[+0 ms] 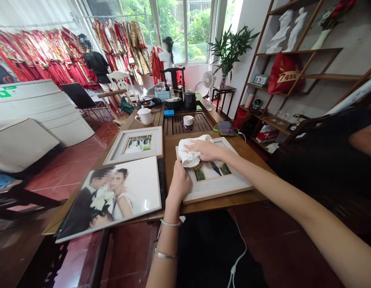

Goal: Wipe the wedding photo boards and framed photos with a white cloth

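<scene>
Framed photo flat on right half of surface, face up, near edge roughly crosswise, right end angled slightly away; long axis unclear, partly covered. Right hand palm down, fingers extended over bunched white cloth at frame's far left. Left hand curled at left edge; can't tell what it grips.

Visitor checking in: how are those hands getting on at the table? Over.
Right hand laid on bunched white cloth, over framed picture. Left hand at frame's left side, grip unclear. Cloth and right hand hide part of picture.
</scene>
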Available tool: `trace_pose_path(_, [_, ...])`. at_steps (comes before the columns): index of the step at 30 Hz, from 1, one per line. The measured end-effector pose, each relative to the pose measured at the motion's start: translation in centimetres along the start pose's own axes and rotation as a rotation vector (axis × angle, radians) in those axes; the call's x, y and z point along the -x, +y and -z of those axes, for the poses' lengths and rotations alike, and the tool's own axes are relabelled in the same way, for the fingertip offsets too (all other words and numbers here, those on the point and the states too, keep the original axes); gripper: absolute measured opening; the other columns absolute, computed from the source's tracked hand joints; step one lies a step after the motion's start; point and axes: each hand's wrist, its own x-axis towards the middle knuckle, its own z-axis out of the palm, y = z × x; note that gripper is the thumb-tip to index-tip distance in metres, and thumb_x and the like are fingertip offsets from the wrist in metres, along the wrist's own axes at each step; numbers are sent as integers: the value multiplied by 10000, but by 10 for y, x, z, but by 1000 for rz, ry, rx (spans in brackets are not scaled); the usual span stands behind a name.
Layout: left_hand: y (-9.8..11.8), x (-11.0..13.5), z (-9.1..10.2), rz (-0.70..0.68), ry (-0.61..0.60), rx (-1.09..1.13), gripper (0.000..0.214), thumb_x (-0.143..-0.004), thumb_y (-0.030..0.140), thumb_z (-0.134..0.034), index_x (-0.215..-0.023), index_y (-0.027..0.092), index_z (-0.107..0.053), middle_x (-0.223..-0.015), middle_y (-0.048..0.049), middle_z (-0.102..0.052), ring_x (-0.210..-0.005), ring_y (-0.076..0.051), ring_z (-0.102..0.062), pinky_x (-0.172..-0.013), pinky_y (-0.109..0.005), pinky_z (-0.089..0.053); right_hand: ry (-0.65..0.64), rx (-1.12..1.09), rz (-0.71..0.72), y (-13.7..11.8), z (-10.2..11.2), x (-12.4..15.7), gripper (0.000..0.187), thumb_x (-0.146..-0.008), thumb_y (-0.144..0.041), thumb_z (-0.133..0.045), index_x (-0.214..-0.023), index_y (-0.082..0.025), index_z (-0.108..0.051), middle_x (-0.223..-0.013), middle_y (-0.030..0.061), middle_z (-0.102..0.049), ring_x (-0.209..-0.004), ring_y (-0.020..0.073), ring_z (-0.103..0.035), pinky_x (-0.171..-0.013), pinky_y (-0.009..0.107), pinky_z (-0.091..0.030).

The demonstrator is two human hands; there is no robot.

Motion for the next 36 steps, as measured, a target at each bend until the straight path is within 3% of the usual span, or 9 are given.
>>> trace_pose_path(3, [2, 1, 0, 25, 12, -11, 507, -779, 11, -408, -1277, 99, -393, -1259, -197, -487, -1285, -273, -449, -1124, -478, -325, 9, -20, 46, 1, -1, 4, 715, -660, 44, -475, -1318, -208, -596, -1292, 61, -646, -1219, 276, -544, -1004, 430, -431])
trace_pose_path(6, [3, 0, 3, 71, 1, -13, 500, -799, 30, -403, -1296, 83, -391, -1293, -213, -477, -1300, -275, -443, -1133, -475, -313, 8, -52, 69, -3, -3, 20, 721, -662, 44, -470, -1319, -224, -594, -1245, 55, -674, -1159, 259, -579, -984, 422, -439])
trace_pose_path(11, [1, -2, 5, 118, -53, -47, 516, -858, 172, -476, -1350, 56, -368, -1404, -262, -439, -1353, -308, -408, -1140, -492, -310, -50, -112, 134, -32, -1, 62, 761, -654, 47, -483, -1334, -281, -575, -1330, 27, -620, -1224, 263, -525, -983, 455, -429])
trace_pose_path(15, [-6, -3, 1, 108, -19, -45, 501, -872, 162, -443, -1368, 138, -377, -1454, -206, -434, -1397, -285, -371, -1162, -506, -281, -89, -145, 154, -62, 7, 99, 807, -653, 44, -474, -1375, -311, -530, -1399, 4, -559, -1325, 276, -441, -1030, 489, -387])
trace_pose_path(19, [-11, -2, -3, 93, -26, -69, 485, -879, 158, -430, -1362, 136, -393, -1491, -198, -395, -1437, -280, -309, -1188, -502, -245, -109, -111, 130, -80, 15, 135, 920, -583, 59, -446, -1391, -377, -494, -1444, -36, -503, -1401, 289, -342, -1033, 527, -378])
trace_pose_path(22, [-12, -2, -4, 75, -32, -74, 465, -862, 96, -390, -1321, 152, -441, -1499, -172, -394, -1456, -259, -275, -1202, -497, -221, -56, -37, 74, -76, 17, 158, 933, -567, 48, -450, -1382, -404, -495, -1428, -44, -521, -1399, 281, -350, -1026, 534, -389])
trace_pose_path(25, [-12, -2, -3, 65, -35, -63, 457, -845, 70, -389, -1283, 167, -474, -1493, -152, -407, -1460, -252, -267, -1203, -502, -223, 4, 51, -47, -54, 14, 172, 902, -571, 26, -464, -1367, -395, -519, -1399, -23, -554, -1361, 279, -412, -1009, 532, -410])
trace_pose_path(31, [-7, -8, 5, 99, -55, -83, 421, -841, 78, -411, -1244, 145, -512, -1440, -174, -479, -1420, -264, -352, -1183, -495, -269, 109, 132, -275, -13, 6, 154, 798, -596, 1, -464, -1320, -313, -587, -1366, 14, -585, -1325, 316, -455, -971, 563, -434])
trace_pose_path(36, [0, -16, 18, 209, -55, -19, 339, -931, 190, -371, -1237, 163, -514, -1319, -159, -605, -1255, -247, -558, -1097, -466, -396, 139, -56, -162, -53, -4, 112, 828, -589, 20, -446, -1339, -309, -571, -1347, -15, -603, -1318, 262, -471, -1038, 473, -414])
